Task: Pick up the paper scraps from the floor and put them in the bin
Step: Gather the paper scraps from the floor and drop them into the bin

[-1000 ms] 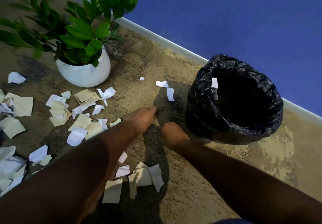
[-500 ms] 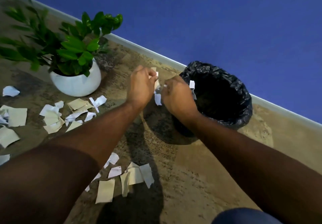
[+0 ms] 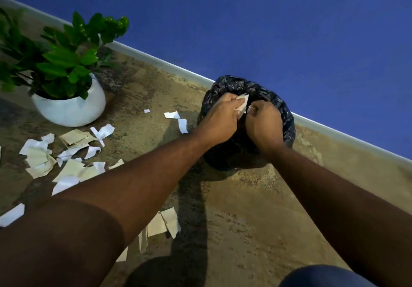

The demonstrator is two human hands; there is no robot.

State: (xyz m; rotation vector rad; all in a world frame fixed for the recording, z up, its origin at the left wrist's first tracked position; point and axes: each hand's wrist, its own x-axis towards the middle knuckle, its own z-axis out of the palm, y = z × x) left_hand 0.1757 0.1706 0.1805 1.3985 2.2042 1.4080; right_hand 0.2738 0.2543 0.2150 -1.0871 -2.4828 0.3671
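A bin lined with a black bag [image 3: 287, 117] stands on the floor by the wall. Both my hands hover over its mouth and hide most of the opening. My left hand [image 3: 219, 118] is closed on a few paper scraps [image 3: 243, 103], white and cream, which stick out past my fingers. My right hand [image 3: 263, 122] is fisted right beside it; a tiny white bit shows at its fingertips, too small to identify. Several more scraps [image 3: 69, 152] lie on the floor at the left, and two white ones [image 3: 178, 120] lie just left of the bin.
A green plant in a white pot [image 3: 71, 108] stands at the left near the wall. A blue wall with a pale skirting board [image 3: 160, 63] runs diagonally behind the bin. More cream scraps [image 3: 165, 222] lie under my left forearm. My knee [image 3: 323, 275] shows at the bottom.
Both hands rose from the floor with scraps and moved right, from beside the bin to directly over its opening. My head has tilted up, showing more wall.
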